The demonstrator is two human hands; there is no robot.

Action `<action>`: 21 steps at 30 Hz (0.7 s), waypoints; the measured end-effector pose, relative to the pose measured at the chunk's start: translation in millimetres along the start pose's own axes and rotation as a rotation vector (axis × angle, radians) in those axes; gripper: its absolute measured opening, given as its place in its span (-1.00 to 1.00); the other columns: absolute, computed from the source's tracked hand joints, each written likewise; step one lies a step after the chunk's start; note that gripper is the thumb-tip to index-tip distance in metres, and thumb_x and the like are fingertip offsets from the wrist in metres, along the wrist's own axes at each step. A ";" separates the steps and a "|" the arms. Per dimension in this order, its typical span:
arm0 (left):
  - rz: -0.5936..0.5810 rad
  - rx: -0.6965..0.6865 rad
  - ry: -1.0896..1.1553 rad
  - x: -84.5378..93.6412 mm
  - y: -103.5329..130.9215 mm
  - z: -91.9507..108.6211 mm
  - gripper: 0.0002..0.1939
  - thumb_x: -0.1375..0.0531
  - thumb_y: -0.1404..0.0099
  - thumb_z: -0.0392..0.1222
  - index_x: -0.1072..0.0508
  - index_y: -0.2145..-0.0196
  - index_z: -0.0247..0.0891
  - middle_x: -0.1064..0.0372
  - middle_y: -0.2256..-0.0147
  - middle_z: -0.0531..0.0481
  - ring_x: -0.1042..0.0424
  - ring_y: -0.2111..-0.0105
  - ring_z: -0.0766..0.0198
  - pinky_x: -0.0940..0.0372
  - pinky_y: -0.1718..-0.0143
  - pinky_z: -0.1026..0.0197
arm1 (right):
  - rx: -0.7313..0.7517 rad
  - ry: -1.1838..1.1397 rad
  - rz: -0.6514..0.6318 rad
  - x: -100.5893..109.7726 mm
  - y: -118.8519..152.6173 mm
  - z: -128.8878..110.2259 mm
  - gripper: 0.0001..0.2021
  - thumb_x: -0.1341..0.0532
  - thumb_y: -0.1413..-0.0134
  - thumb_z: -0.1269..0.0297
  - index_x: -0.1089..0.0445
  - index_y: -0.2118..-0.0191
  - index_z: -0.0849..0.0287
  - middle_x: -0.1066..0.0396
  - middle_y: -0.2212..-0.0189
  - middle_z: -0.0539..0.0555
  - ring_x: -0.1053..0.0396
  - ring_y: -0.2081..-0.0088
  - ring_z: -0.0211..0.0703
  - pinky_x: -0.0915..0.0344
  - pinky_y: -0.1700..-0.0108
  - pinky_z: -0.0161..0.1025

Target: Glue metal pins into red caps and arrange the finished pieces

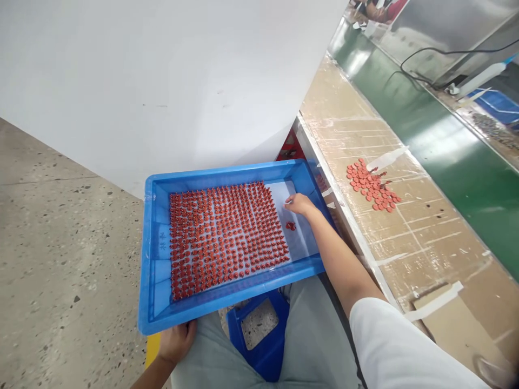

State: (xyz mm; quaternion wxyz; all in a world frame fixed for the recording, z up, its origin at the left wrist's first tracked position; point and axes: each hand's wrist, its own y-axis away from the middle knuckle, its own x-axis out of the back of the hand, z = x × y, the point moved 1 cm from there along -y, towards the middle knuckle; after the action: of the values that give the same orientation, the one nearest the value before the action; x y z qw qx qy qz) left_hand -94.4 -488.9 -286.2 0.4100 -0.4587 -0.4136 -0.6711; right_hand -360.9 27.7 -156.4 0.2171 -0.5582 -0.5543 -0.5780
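Note:
A blue plastic tray (227, 170) lies across my lap, tilted in view. Rows of small red pieces with dark pointed tips (227, 232) stand over most of its floor. My right hand (299, 205) is inside the tray's right end, above the pale bare strip, fingertips pinched together; what they hold, if anything, is too small to tell. Just below it, a small cluster of red pieces (291, 226) lies apart from the rows. My left hand (178, 340) is curled at the underside of the tray's near left corner, with its fingertips hidden by the rim.
Red discs (371, 186) lie on the cardboard-covered bench (365, 232) to the right, with a few pointed pieces among them. A green strip (425, 135) runs behind. A white panel (162, 81) stands beyond the tray. A blue stool (259, 335) is beneath me.

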 end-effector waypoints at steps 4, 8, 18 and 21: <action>-0.010 0.004 -0.008 -0.1 -0.9 1.1 -0.62 0.04 -0.25 -0.12 -0.38 0.64 -0.18 -0.44 0.56 -0.11 -0.41 0.49 0.09 -0.20 0.40 0.10 | -0.062 0.070 -0.070 -6.5 29.7 14.0 -0.74 -0.40 0.23 0.18 -0.55 0.34 0.17 -0.55 0.31 0.17 -0.49 0.19 -0.01 -0.36 0.18 -0.27; -0.014 -0.004 0.003 1.5 -0.8 1.6 -0.63 0.03 -0.25 -0.12 -0.40 0.63 -0.17 -0.45 0.53 -0.09 -0.41 0.46 0.10 -0.20 0.38 0.11 | -0.105 0.108 -0.127 -15.5 43.8 17.3 -0.76 -0.40 0.26 0.15 -0.54 0.42 0.19 -0.53 0.45 0.15 -0.50 0.30 -0.04 -0.38 0.27 -0.29; -0.035 -0.004 0.003 0.2 0.2 0.0 -0.63 0.02 -0.25 -0.12 -0.43 0.62 -0.18 -0.47 0.51 -0.11 -0.42 0.45 0.08 -0.17 0.35 0.09 | -0.068 0.128 -0.023 -21.5 41.8 15.2 -0.78 -0.39 0.24 0.39 -0.53 0.33 0.21 -0.54 0.34 0.20 -0.48 0.15 -0.05 -0.35 0.12 -0.32; -0.039 -0.001 -0.003 -1.1 0.8 -0.7 -0.62 0.02 -0.25 -0.12 -0.42 0.63 -0.18 -0.47 0.52 -0.10 -0.42 0.45 0.09 -0.16 0.36 0.10 | -0.024 0.115 0.048 -20.0 33.4 12.5 -0.85 -0.33 0.14 0.39 -0.53 0.33 0.19 -0.54 0.28 0.19 -0.48 0.14 -0.07 -0.33 0.07 -0.32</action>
State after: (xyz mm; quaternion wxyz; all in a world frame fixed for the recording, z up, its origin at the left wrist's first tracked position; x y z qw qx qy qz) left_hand -93.6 -489.7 -287.3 0.3961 -0.4516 -0.4228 -0.6785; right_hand -321.1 21.6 -163.8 0.2559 -0.5396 -0.5204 -0.6104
